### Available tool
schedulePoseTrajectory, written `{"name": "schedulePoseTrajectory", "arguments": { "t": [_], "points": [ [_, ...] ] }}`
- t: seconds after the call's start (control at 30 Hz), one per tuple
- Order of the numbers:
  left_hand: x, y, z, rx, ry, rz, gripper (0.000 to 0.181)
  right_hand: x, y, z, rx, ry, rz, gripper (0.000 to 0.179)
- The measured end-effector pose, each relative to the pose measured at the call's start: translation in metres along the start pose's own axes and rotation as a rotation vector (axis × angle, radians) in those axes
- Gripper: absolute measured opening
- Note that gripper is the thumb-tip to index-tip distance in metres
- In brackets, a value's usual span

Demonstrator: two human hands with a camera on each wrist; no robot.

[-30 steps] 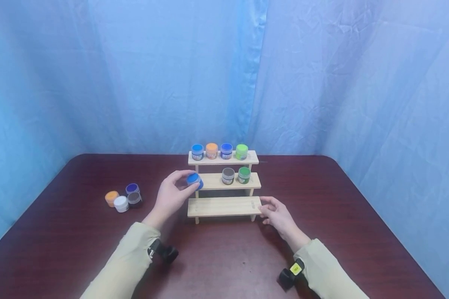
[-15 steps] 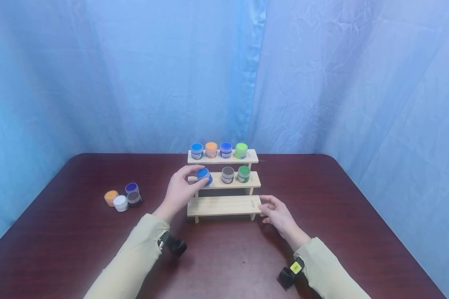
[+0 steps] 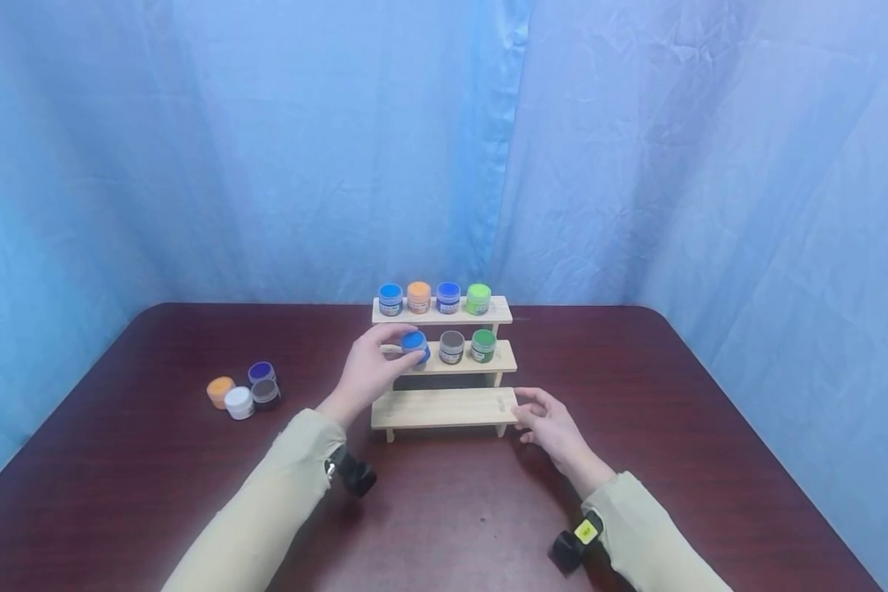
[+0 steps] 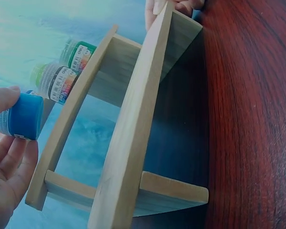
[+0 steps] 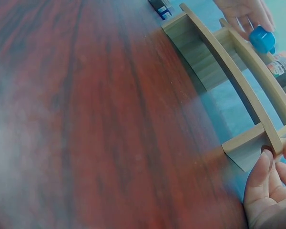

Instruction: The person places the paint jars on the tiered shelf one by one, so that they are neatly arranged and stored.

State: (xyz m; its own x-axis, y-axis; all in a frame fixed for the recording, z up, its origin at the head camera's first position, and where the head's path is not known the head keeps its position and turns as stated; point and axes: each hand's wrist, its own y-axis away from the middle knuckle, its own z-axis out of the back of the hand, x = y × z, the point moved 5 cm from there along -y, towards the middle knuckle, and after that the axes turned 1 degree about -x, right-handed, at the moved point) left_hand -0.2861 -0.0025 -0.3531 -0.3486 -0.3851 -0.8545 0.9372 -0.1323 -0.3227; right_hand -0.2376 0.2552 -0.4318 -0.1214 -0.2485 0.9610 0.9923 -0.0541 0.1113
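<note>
My left hand (image 3: 371, 367) pinches a blue paint jar (image 4: 26, 116) between thumb and fingers, at the middle tier of a three-step wooden rack (image 3: 444, 409). To the jar's right on that tier stand a dark brown paint jar (image 3: 451, 349) and a green paint jar (image 3: 483, 346). The right end of the lowest step is pinched by my right hand (image 3: 557, 432), thumb and fingertips on the board in the right wrist view. Along the top tier sit a blue jar (image 3: 390, 300), an orange jar (image 3: 418, 298), a violet-blue jar (image 3: 448, 298) and a light green jar (image 3: 478, 299).
On the table's left side a cluster of jars stands close together: orange (image 3: 220, 391), white (image 3: 240, 403), purple (image 3: 261, 374) and dark brown (image 3: 265, 394). A blue curtain (image 3: 326, 148) hangs behind the dark red table (image 3: 444, 510).
My left hand has carried the blue paint jar rightward, from the left end of the middle tier to near the dark brown jar. My right hand has stayed at the lowest step.
</note>
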Motion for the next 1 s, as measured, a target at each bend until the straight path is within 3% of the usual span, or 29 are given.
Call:
{"name": "schedulePoseTrajectory", "arguments": {
  "t": [0.5,0.83,1.0],
  "points": [
    [0.003,-0.010,-0.009,0.051,-0.051,-0.001,0.040,-0.001,-0.001,-0.001,0.003,-0.017,0.005,0.040],
    [-0.005,-0.013,-0.010,0.105,-0.140,-0.058,0.035,-0.003,-0.001,-0.001,-0.002,-0.036,-0.004,0.040],
    [-0.005,-0.013,-0.009,0.111,-0.186,-0.051,0.035,-0.003,-0.001,-0.001,0.001,-0.039,-0.001,0.039]
  ]
}}
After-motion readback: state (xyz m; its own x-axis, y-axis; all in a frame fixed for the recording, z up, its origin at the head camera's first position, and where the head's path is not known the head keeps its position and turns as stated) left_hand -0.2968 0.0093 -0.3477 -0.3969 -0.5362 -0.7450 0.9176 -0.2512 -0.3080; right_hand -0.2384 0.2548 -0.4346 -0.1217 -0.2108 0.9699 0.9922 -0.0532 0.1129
